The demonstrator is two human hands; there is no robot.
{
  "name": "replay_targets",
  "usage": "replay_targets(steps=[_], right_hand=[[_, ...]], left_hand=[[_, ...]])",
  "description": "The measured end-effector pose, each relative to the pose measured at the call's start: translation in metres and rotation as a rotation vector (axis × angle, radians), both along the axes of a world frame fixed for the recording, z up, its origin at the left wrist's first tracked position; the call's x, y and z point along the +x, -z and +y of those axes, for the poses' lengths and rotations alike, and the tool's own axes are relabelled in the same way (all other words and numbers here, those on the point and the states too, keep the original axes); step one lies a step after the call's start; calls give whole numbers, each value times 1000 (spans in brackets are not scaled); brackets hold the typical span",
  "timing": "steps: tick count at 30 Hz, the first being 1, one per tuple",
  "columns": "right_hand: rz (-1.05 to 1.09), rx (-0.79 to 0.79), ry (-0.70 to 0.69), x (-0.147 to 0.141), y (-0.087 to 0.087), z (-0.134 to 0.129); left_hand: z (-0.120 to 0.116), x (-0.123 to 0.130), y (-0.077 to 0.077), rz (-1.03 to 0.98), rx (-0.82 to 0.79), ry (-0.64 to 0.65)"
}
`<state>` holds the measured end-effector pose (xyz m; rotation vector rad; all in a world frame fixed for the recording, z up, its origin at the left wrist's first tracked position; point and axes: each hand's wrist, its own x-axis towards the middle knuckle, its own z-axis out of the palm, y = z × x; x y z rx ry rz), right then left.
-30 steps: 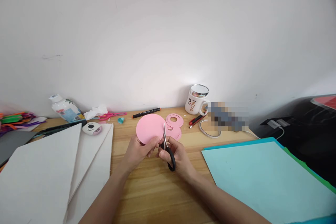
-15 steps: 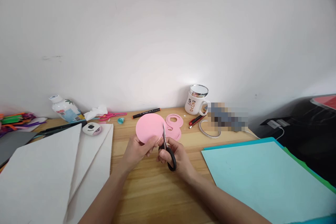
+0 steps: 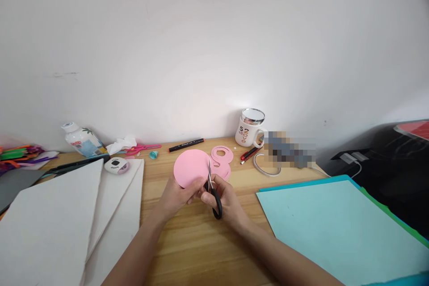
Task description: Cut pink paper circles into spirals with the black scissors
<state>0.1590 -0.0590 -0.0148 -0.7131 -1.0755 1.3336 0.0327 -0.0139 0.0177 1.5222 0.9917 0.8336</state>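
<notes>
The left hand (image 3: 177,196) pinches the lower edge of a pink paper circle (image 3: 191,167), held up over the wooden table (image 3: 187,250). The right hand (image 3: 228,199) is curled around the black handles of a pair of scissors (image 3: 217,203), the blades pointing up at the circle's right edge. Just behind lies a curled pink paper scrap (image 3: 223,170).

A white mug (image 3: 246,134) with a shiny metal rim stands upright near the wall (image 3: 201,53); what it holds cannot be told. Beside it lie red-and-black pens (image 3: 248,154). At the left, a white bottle (image 3: 82,140) slants in view, its cap on and its contents hidden; a crumpled tissue (image 3: 121,145) lies nearby.
</notes>
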Motion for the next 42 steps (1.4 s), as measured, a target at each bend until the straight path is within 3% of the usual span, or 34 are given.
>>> replay_targets(steps=[13, 31, 42], right_hand=[[13, -25, 24, 1, 1, 0], [-26, -71, 37, 0, 13, 0], [-30, -37, 14, 1, 3, 1]], left_hand=[[3, -5, 3, 7, -28, 9], [6, -6, 3, 30, 52, -49], [3, -7, -1, 13, 4, -5]])
